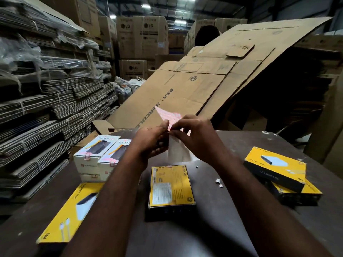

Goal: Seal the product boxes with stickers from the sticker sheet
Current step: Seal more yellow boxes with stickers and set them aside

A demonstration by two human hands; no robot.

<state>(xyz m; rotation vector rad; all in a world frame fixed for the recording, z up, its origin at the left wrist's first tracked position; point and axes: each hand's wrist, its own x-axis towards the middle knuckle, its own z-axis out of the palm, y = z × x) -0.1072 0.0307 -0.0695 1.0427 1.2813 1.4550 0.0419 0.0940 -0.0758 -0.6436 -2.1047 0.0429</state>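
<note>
both hands hover above the middle of the dark surface (213,219) and meet on the sticker sheet (168,115). the left hand (154,140) has a narrow grip on the sheet's lower left edge, thumb and fingers pinching it. the right hand (196,138) pinches the sheet just beside it, its fingertips close to the left thumb. the sheet's pink printed part sticks up and away behind the fingers, and a pale strip of it hangs down between the wrists. the sheet is in the air and touches no box.

straight below the hands the middle yellow box (170,188) lies flat with its label side up, a small pink sticker (169,166) on its far edge. by the left forearm the left yellow box (72,210) lies flat at an angle, near the surface's left edge. beyond it two white boxes (92,153) sit side by side, touching, each with a pink sticker folded over its near top edge. to the right, well apart from the hands, the stacked yellow boxes (274,167) lie with the upper one skewed across the lower. a small curl of white paper (219,183) lies between that stack and the middle yellow box.

behind the surface a big flattened cardboard sheet (204,86) leans upward. tied cardboard bundles (46,108) fill the left side, and tall lg cartons (148,34) stand at the back.
</note>
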